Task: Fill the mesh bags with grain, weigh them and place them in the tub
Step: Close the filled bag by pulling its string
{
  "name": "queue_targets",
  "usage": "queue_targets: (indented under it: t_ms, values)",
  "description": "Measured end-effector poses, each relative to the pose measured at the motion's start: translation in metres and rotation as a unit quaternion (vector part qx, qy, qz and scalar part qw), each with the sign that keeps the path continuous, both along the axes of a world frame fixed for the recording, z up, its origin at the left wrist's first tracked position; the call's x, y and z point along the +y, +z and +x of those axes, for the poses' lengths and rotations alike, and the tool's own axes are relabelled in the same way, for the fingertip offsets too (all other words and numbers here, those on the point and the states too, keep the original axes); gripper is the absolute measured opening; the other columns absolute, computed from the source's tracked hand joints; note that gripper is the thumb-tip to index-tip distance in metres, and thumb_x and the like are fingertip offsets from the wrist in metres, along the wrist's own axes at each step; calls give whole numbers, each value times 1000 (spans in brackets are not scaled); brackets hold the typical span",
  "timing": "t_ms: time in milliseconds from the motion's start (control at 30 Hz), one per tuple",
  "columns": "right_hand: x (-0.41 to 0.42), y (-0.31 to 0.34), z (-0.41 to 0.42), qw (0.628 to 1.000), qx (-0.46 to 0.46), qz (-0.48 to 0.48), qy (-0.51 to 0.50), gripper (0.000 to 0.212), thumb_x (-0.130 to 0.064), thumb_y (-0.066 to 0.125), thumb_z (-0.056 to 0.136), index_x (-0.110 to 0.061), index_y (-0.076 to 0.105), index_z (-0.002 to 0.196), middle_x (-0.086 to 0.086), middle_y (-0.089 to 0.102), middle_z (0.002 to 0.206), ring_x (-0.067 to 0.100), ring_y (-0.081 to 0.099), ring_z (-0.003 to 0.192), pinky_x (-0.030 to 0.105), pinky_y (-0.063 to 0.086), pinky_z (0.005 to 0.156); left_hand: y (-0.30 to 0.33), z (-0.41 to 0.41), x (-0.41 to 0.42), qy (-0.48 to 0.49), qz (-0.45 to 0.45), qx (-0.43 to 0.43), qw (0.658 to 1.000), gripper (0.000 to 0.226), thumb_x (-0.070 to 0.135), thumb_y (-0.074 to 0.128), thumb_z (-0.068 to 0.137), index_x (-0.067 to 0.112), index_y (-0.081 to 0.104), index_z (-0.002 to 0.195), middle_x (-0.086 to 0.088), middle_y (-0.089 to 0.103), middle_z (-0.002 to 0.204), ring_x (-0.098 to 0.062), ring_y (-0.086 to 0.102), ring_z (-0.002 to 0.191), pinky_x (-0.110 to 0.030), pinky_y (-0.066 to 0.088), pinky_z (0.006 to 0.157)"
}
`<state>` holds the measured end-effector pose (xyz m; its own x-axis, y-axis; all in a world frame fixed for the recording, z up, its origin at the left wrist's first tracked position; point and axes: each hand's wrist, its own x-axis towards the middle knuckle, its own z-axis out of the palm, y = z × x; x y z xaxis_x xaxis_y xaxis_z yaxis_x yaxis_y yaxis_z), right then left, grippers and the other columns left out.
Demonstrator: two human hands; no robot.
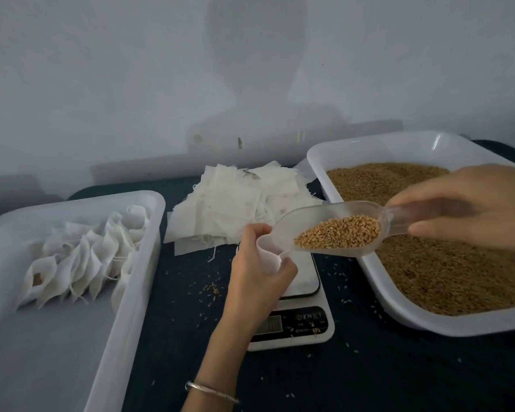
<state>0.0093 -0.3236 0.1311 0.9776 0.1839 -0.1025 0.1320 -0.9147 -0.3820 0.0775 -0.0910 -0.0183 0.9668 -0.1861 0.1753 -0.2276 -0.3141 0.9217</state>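
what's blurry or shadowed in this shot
Head view: dim, flat light; the right hand on the scoop handle is motion-blurred, the left hand sharper; a large soft shadow falls on the wall; the scale display is unreadable.

Grain (428,272): golden brown. Mesh bags (81,257): white. Tubs (143,263): white. Scoop (318,215): clear, colourless. Scale (301,322): white with a black panel. Table cover (369,367): dark blue. Bangle (211,391): silver. Wall (131,84): pale grey.
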Motion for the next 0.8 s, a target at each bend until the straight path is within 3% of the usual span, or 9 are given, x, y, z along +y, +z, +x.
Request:
queue_targets:
  t_ms: [133,200,300,367,500,600,800]
  values:
    - [3,6,12,999,7,-45,5,18,-56,53,74,-65,53,89,-33,65,86,-1,63,83,23,50,75,-5,0,1,-9,3,-21,1000,44,18,67,78,42,42,104,12,57,105,-4,57,93,-19,51,74]
    - [8,9,17,997,6,-75,15,17,-50,56,80,-62,52,91,-24,68,80,2,64,80,23,51,74,-5,0,1,-15,10,-26,999,46,15,67,78,43,40,103,15,56,106,-2,55,95,-16,49,75]
    - [16,13,23,993,3,-117,21,14,-50,53,83,-61,50,90,-29,59,78,-5,56,76,13,38,63,-6,2,-1,-17,15,-25,999,50,12,66,77,44,38,102,12,54,106,-4,55,93,-12,47,71]
    - [20,15,27,989,4,-148,22,13,-49,53,86,-58,52,95,-29,56,82,-6,52,79,12,34,63,-7,4,-2,-17,25,-29,999,52,9,67,75,44,36,100,11,52,105,-7,54,93,-18,49,71]
    - [23,17,34,982,22,-189,12,17,-44,55,89,-49,59,105,-23,60,86,-2,55,81,18,43,70,-10,7,-5,-14,57,-48,997,55,6,67,75,35,35,108,12,48,105,-12,51,98,-28,49,78]
    - [26,18,36,981,32,-193,14,16,-42,57,89,-47,61,104,-24,58,82,-4,53,77,17,40,65,-11,8,-7,-20,66,-48,996,57,6,67,75,33,33,112,15,46,107,-11,50,102,-25,48,81]
    - [33,20,38,975,47,-215,19,16,-44,56,88,-46,61,103,-23,60,88,-4,53,82,21,45,72,-14,7,-8,-27,58,-45,997,57,4,68,75,31,34,112,19,44,105,-3,48,101,-20,46,81]
